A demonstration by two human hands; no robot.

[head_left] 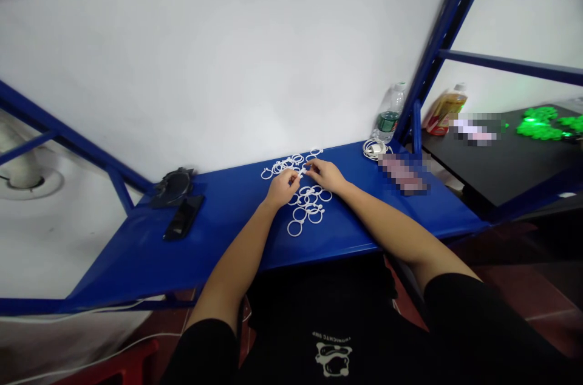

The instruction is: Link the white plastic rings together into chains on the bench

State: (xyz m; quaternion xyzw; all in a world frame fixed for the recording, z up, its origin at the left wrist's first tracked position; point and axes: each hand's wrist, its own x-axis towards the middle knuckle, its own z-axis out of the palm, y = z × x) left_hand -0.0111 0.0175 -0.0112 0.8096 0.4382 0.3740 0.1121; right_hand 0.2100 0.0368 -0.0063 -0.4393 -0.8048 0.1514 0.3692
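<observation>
My left hand (281, 189) and my right hand (328, 176) meet over the middle of a blue tabletop (237, 227). The fingers of both are pinched together at a small white plastic piece (301, 173), which looks like part of a white ring; the rest of it is hidden by my fingers. Behind my hands lies a heap of white plastic rings (285, 163) with small knobs on their edges. Several more white rings (294, 235) of the same sort are spread, partly overlapping, in front of my hands, toward the near edge.
A black phone (184, 217) and a dark round object (174, 187) lie at the left. Back right stand a water bottle (388, 122) and a coiled white cable (374, 156), near a blurred-out item (404, 173). Blue metal posts (437, 39) frame the table. A black table (501, 148) adjoins on the right.
</observation>
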